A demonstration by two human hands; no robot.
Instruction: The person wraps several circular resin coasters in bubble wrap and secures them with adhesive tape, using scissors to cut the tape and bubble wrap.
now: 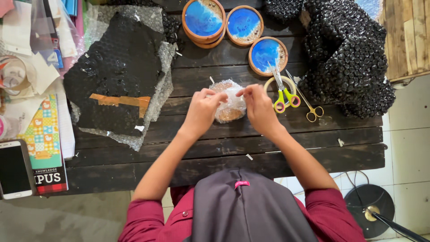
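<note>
A round wooden coaster wrapped in clear bubble wrap lies on the dark wooden table in front of me. My left hand grips its left side with fingers curled over the top. My right hand pinches the wrap at its upper right edge. Both hands hold the bundle from opposite sides. Several round coasters with blue resin centres lie farther back on the table.
Yellow-handled scissors lie across a tape roll, with gold scissors beside them. Black bubble wrap sits piled at right and folded at left. A phone and a book lie at far left.
</note>
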